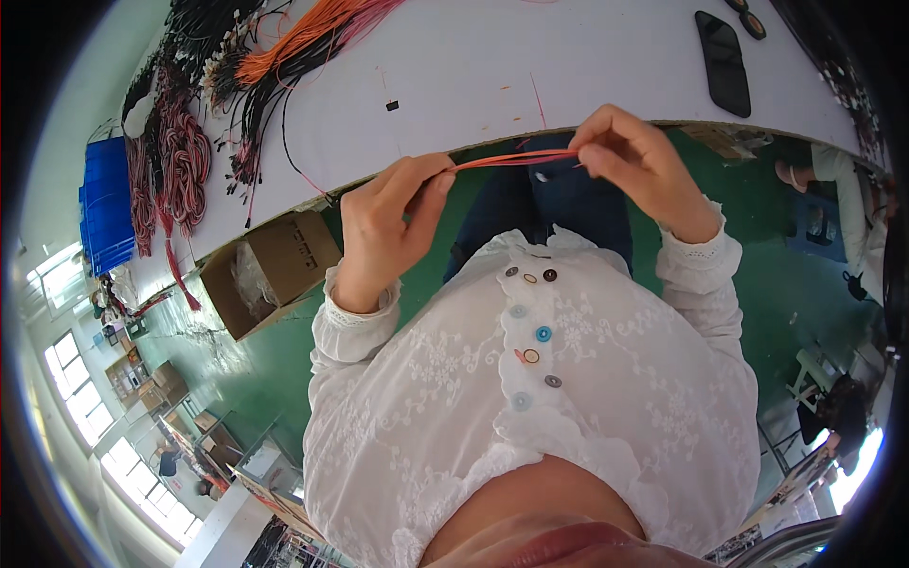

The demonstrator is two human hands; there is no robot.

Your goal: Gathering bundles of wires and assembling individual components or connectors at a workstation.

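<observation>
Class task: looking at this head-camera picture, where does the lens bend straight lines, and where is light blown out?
Head view: the white table's edge curves like an arc; windows at lower left glare white; dark vignette rings the rim; hands and orange wires stay sharp.

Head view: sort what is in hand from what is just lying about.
In hand:
- orange wires, stretched between left hand and right hand

Lying about:
- orange wire bundle on the white table
- black wire harnesses
- red-and-white cables
- black phone
- cardboard box on the floor
- blue crates
</observation>
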